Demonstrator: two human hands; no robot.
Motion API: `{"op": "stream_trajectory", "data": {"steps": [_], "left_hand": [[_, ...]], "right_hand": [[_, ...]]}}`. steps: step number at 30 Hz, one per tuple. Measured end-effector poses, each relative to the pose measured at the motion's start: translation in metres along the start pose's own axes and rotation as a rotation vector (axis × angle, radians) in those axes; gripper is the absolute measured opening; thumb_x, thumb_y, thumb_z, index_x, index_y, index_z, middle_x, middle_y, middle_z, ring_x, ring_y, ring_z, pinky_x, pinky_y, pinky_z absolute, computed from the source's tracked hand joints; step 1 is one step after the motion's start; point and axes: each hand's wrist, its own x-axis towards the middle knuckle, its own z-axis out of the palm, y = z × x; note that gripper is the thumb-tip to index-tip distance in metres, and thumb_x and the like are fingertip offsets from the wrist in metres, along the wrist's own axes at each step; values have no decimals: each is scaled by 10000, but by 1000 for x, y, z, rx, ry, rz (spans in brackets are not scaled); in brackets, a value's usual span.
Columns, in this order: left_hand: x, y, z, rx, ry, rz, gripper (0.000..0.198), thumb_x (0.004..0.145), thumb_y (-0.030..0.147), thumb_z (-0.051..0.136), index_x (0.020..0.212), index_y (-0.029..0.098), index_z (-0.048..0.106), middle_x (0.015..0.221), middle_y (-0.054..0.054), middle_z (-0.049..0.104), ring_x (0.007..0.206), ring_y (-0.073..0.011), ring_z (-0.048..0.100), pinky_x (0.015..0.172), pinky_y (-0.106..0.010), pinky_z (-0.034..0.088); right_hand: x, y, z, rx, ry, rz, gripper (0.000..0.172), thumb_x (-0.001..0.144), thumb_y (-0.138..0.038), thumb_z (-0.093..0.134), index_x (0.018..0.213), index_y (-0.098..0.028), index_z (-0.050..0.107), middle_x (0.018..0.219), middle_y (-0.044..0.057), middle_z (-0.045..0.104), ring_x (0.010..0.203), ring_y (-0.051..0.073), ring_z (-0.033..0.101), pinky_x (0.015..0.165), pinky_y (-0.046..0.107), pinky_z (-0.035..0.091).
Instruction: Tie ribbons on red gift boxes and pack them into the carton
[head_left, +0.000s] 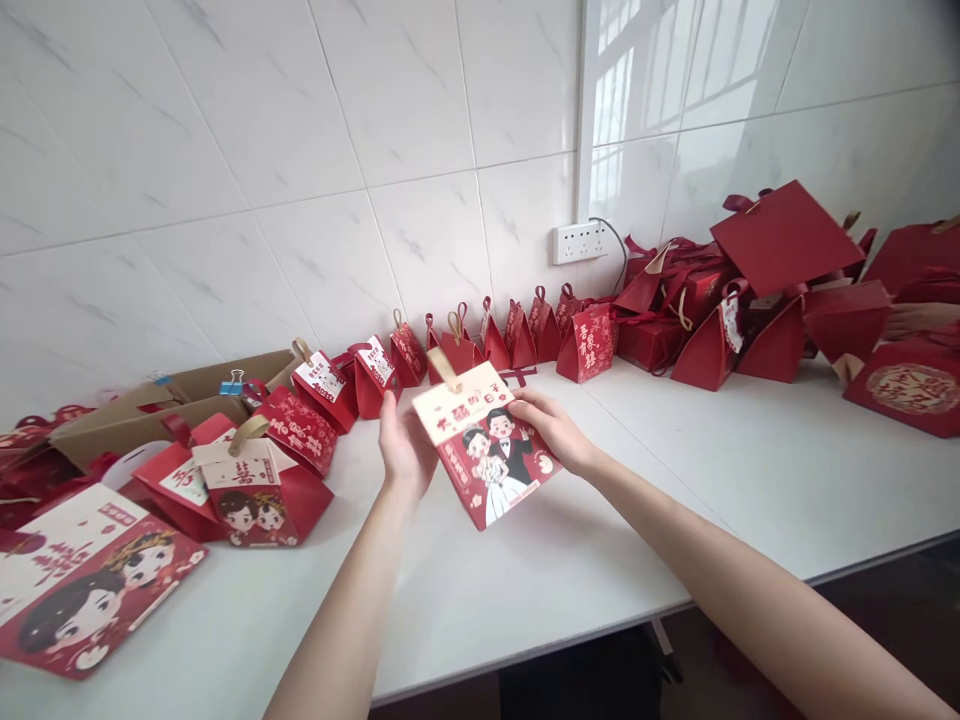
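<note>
The person's right hand (553, 425) is clamped on a bride-and-groom gift box (491, 455) in front and left of the power strip (579, 243); whether the left hand (407, 447) beside the box grips it cannot be told.

A gift box (499, 450) sits between the left fingers (390, 410) and right fingers (536, 412), over the tabletop (645, 480). Behind them, a row of boxes (519, 335) stands before the wall (300, 150). Left of the fingers are more boxes (251, 505), with a carton (169, 420) behind; rightward lies a box heap (784, 240).
</note>
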Motion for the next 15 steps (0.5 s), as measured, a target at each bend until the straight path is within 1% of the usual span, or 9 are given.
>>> {"op": "stream_trajectory", "data": {"steps": [1,3,5,7,8,10,12,13,15], "left_hand": [[0,1,0,-21,-44,-7,602,723,683,449,898,148,663,922,-128,689,836,-272,657,659,-361,530],[-1,0,2,-6,-145,10,559,742,639,459,976,172,657,1042,-120,666,945,-268,632,727,-359,527],[-6,-3,7,72,-286,56,533,741,591,517,1078,193,626,1156,-113,622,1060,-271,583,803,-365,514],[-13,-9,15,200,-434,116,558,729,523,598,1182,199,566,1244,-125,566,1156,-290,520,869,-384,493],[-17,-12,18,274,-475,160,587,724,477,633,1232,203,525,1279,-129,538,1187,-296,493,893,-390,483],[-24,-18,23,426,-471,275,619,732,379,665,1292,221,454,1314,-123,502,1208,-287,473,916,-387,473],[-28,-23,24,569,-403,437,596,748,315,656,1296,240,435,1298,-109,508,1172,-261,503,909,-371,482],[-30,-25,23,642,-380,538,586,752,291,651,1295,244,434,1289,-107,511,1153,-252,517,906,-366,485],[-32,-28,20,770,-377,768,610,746,238,649,1309,245,415,1282,-111,509,1147,-250,523,922,-368,481]], "right_hand": [[2,2,0,120,37,65,154,788,-319,553,820,-171,577,728,32,664,651,165,637,620,279,532],[7,6,0,363,56,147,173,818,-324,489,799,-171,568,699,35,654,638,170,635,627,302,545],[9,12,0,540,11,150,164,835,-316,458,850,-187,558,755,30,662,696,179,643,688,353,555],[11,17,0,622,-28,128,143,840,-317,472,890,-205,546,799,18,664,712,172,637,724,379,553],[11,19,0,636,-41,127,140,841,-319,481,895,-207,546,800,14,661,692,162,630,724,372,552],[10,21,1,643,-69,137,158,850,-331,472,888,-202,554,780,11,654,652,142,612,722,344,549],[8,22,2,610,-111,155,199,861,-346,433,878,-199,566,779,16,651,662,140,612,736,338,543],[7,22,2,564,-124,145,218,862,-360,420,865,-203,571,779,21,651,677,147,616,739,343,542],[5,22,3,353,-119,39,268,863,-421,398,813,-216,564,769,36,649,708,173,624,703,350,541]]}}
